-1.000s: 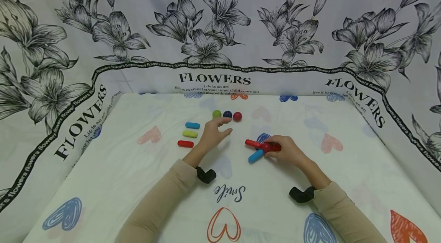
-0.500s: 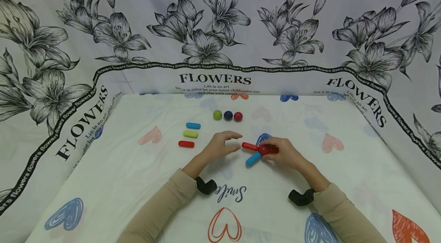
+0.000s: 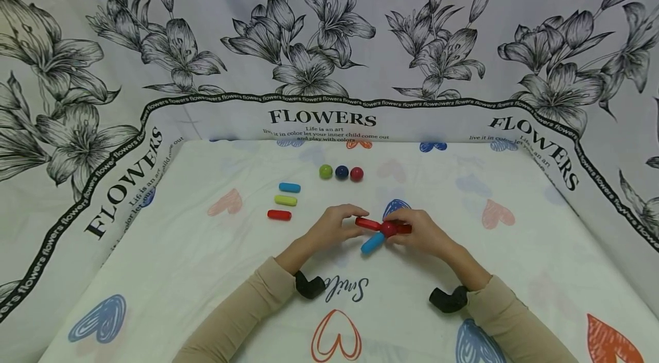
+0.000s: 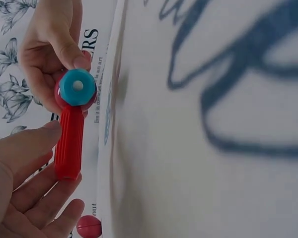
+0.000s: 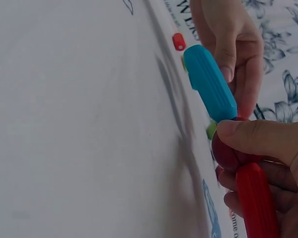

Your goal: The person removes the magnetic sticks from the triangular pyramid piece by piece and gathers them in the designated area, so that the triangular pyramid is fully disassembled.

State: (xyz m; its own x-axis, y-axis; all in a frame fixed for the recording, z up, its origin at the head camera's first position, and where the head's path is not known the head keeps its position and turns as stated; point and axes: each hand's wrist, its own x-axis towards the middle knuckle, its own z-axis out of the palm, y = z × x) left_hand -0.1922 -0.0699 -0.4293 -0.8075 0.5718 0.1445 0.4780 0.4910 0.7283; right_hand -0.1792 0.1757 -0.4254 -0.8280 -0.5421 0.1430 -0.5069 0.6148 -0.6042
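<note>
1. Two hands meet over one small assembly near the middle of the white cloth printed with coloured hearts (image 3: pixel 170 271): a glossy dark red ball (image 3: pixel 388 228) with ribbed plastic sticks joined to it.
2. The right hand (image 3: pixel 423 232) pinches the dark red ball between thumb and fingers; the right wrist view shows the thumb lying across the ball.
3. From that ball a ribbed red stick (image 3: pixel 368 223) runs to the person's left, a second red stick (image 3: pixel 404 228) runs into the right hand, and a ribbed blue stick (image 3: pixel 373 243) slants down toward the person.
4. The left hand (image 3: pixel 333 224) has its fingers curled about the free end of the left red stick; in the left wrist view the thumb and fingers lie along that stick on both sides.
5. Three loose sticks lie in a column to the left of the hands, apart from each other: a blue one (image 3: pixel 289 187) farthest, a yellow-green one (image 3: pixel 285 200) in the middle, a red one (image 3: pixel 279 215) nearest.
6. Three loose balls sit in a row beyond the hands, just beside one another: green (image 3: pixel 325 171), dark blue (image 3: pixel 341 172), red (image 3: pixel 356 174).
7. A pale drape printed with black lilies and the word FLOWERS (image 3: pixel 321 118) walls the cloth on three sides.
</note>
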